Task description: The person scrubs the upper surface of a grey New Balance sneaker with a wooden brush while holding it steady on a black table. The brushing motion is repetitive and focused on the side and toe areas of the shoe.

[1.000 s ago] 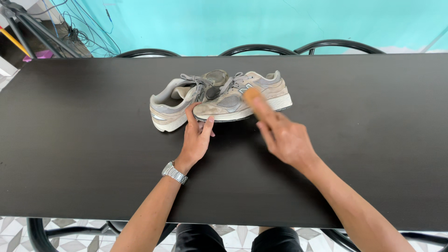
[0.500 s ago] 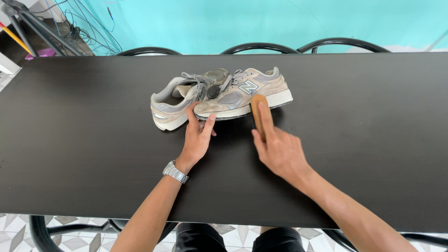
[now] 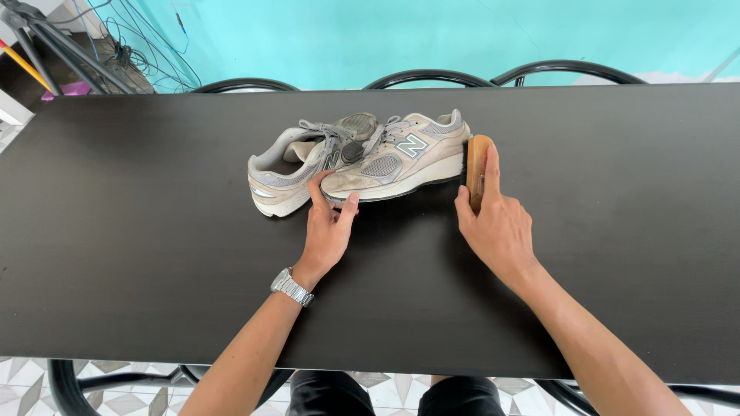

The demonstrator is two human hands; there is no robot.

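Note:
Two worn grey sneakers lie side by side on a black table point(image 3: 154, 254). The right sneaker point(image 3: 401, 158) points toward me, and my left hand point(image 3: 327, 231) rests against its toe with fingers spread on the sole edge. The left sneaker point(image 3: 289, 166) sits just behind and beside it. My right hand point(image 3: 497, 223) grips a wooden shoe brush point(image 3: 478, 166), its dark bristles pressed against the heel of the right sneaker. A metal watch point(image 3: 291, 286) sits on my left wrist.
Black curved chair backs point(image 3: 455, 77) line the table's far edge before a turquoise wall. Tripod legs and loose cables point(image 3: 116, 54) stand at the far left. Patterned floor tiles show below the near edge.
My right hand with the brush has moved right, from over the sneaker's side to its heel end. The left hand has stayed at the toe.

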